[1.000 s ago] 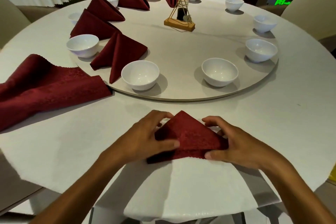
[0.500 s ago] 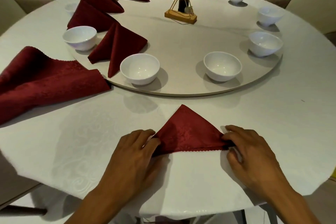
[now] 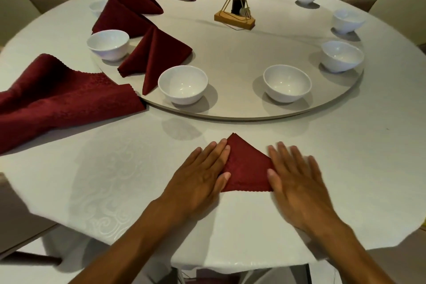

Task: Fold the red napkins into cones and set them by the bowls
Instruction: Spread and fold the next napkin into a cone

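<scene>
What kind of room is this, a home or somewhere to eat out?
Probably a restaurant's banquet table: a big round table with a turntable, a ring of white bowls and folded red napkins beside them, and a condiment stand in the middle.

the napkin [image 3: 247,169] is showing deep red with a faint woven texture. the pile [image 3: 57,101] is wearing the same red. the bowls [image 3: 182,84] are gleaming white. the tablecloth [image 3: 110,180] is showing white with swirls. the turntable [image 3: 230,53] is looking beige.
</scene>
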Available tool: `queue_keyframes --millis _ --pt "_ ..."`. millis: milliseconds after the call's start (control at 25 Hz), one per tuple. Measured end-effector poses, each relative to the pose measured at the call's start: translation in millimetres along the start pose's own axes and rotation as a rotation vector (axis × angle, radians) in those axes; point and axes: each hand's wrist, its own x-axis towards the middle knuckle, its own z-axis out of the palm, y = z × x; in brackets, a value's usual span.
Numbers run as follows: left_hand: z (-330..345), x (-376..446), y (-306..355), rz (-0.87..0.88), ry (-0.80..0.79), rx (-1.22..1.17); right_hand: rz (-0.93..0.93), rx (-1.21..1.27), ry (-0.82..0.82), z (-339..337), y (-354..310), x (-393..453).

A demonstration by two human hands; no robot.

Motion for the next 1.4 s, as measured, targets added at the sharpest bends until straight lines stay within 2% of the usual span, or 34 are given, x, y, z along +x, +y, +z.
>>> queue_keyframes --millis 120,200,280,480,560,640,680,760,840,920,1000,1040,1120,1160,1200,1280,1320,1360,1400 --pt "3 1 -1 0.013 0.065 -0.001 0.072 -0.049 0.076 -3 -1 -2" --pt "4 2 -1 0.030 0.042 -0.014 -0.010 0.037 0.141 -2 -37 11" --pt "5 1 -3 0.056 0.030 -0.025 -0.089 0.060 0.115 6 -61 19" --pt "2 0 -1 0.015 0.053 -0.132 0.047 0.089 0.069 20 -10 -2" --pt "-5 2 -1 0.019 0.116 -0.232 0.059 0.107 0.065 22 -3 -3" --pt "-16 14 -8 -0.029 0.149 -0.199 0.067 0.126 0.069 22 -7 -1" --pt "-23 23 -9 -0.116 0.119 -0.237 0.069 0.133 0.063 21 -8 -1" --pt "-36 42 -6 -0.368 -0.112 -0.439 0.071 0.161 0.042 17 -7 -3" --pt "-45 55 -4 -0.472 -0.223 -0.648 0.077 0.162 0.059 5 -10 -6" --pt "-58 50 5 -0.451 -0.213 -0.784 0.038 0.181 0.272 -11 -22 -17" --pt "-73 39 18 -0.371 -0.128 -0.935 -0.044 0.356 0.508 -26 -42 -33" --pt "-78 31 24 -0.306 -0.071 -1.010 -0.072 0.579 0.468 -38 -53 -40" --pt "-89 19 39 -0.207 0.034 -1.125 -0.083 1.147 0.162 -56 -70 -42" --pt "-92 14 44 -0.178 0.038 -1.186 -0.088 1.348 0.024 -58 -72 -40" --pt "-92 9 47 -0.161 0.010 -1.259 -0.096 1.417 -0.012 -59 -69 -35" --pt "-94 -2 50 -0.165 0.000 -1.324 -0.074 1.373 0.025 -60 -59 -24" --pt "-92 -6 46 -0.165 0.099 -1.208 -0.059 1.355 -0.007 -59 -51 -19" --pt "-92 -9 38 -0.159 0.237 -0.950 -0.070 1.363 -0.086 -57 -43 -16" --pt "-93 -9 28 -0.138 0.299 -0.676 -0.096 1.429 -0.203 -57 -35 -12"
